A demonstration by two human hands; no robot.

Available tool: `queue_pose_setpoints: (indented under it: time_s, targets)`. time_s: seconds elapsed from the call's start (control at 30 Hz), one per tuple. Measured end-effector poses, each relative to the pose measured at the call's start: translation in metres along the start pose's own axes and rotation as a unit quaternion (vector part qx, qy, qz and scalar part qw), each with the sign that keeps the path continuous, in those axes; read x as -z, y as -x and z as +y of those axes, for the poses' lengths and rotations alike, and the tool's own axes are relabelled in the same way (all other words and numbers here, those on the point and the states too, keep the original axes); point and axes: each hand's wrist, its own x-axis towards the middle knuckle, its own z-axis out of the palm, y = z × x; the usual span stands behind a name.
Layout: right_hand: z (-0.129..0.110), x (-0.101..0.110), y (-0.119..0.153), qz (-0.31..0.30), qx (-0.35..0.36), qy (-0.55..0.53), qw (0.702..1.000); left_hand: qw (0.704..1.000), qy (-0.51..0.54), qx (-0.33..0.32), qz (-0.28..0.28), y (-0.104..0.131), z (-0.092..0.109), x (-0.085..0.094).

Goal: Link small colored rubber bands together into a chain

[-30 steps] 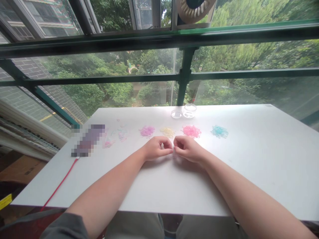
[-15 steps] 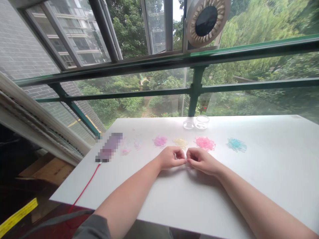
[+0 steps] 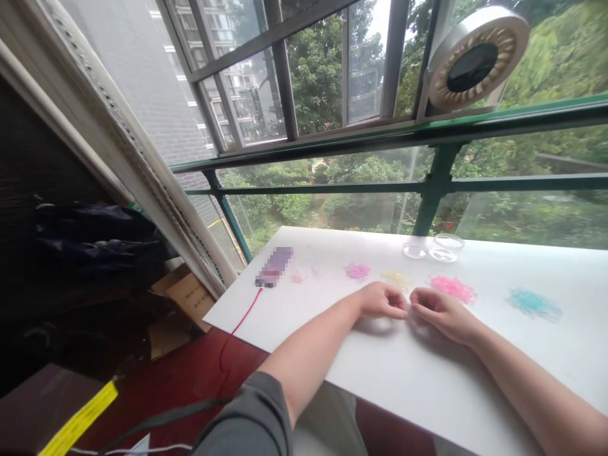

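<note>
Over the white table point(image 3: 370, 373), my left hand point(image 3: 382, 301) and my right hand point(image 3: 441, 311) are close together, each with thumb and fingertips pinched. What they hold, if anything, is too small to make out. Just beyond my fingers lies a pile of pale yellow rubber bands point(image 3: 395, 280). A bright pink pile of rubber bands point(image 3: 452, 289) sits behind my right hand, and a teal pile point(image 3: 532, 303) lies farther right. To the left are a purple pile point(image 3: 357, 271) and a small, faint pink pile point(image 3: 298, 277).
Near the table's back edge stand a clear round container point(image 3: 446, 247) and a clear lid point(image 3: 414, 251). A pixelated flat purple object point(image 3: 275, 266) with a red cable point(image 3: 247, 311) lies at the left. Beyond the table are a green railing point(image 3: 432, 190) and a round fan point(image 3: 477, 60).
The view has swung left, so the table and hands appear farther right and more of the floor shows. My hands stay pinched close together at about the same spot over the table.
</note>
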Motion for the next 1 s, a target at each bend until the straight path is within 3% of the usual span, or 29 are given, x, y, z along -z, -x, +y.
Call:
queue_pose_setpoints:
  time_s: [0.17, 0.23, 0.4, 0.5, 0.57, 0.7, 0.77, 0.93, 1.0]
  targets:
    - [-0.001, 0.004, 0.000, 0.045, 0.004, 0.051, 0.998, 0.998, 0.030, 0.036, -0.042, 0.009, 0.003, -0.004]
    - [-0.004, 0.002, 0.003, 0.047, 0.004, 0.048, 0.998, 0.998, 0.038, 0.036, -0.031, 0.018, 0.002, -0.007]
    - [-0.009, -0.008, 0.012, 0.029, 0.003, 0.039, 0.999, 0.989, 0.063, 0.013, 0.134, 0.027, -0.005, -0.015]
    - [-0.008, -0.012, 0.014, 0.035, 0.001, 0.048, 0.998, 0.985, 0.005, 0.021, 0.169, 0.024, -0.007, -0.021]
    - [-0.007, -0.014, 0.014, 0.054, 0.005, 0.065, 0.996, 0.990, -0.032, 0.012, 0.139, 0.025, -0.005, -0.025]
    - [-0.007, -0.014, 0.013, 0.080, 0.019, 0.116, 0.990, 0.998, -0.051, -0.022, 0.015, 0.035, 0.001, -0.026]
    - [-0.007, -0.015, 0.013, 0.081, 0.020, 0.131, 0.988, 0.998, -0.049, -0.028, -0.003, 0.038, 0.003, -0.025]
    - [-0.008, -0.016, 0.011, 0.097, 0.009, 0.145, 0.985, 0.988, -0.095, 0.002, 0.118, 0.031, -0.002, -0.024]
    - [-0.008, -0.018, 0.009, 0.098, 0.007, 0.150, 0.984, 0.984, -0.109, 0.007, 0.142, 0.028, -0.004, -0.024]
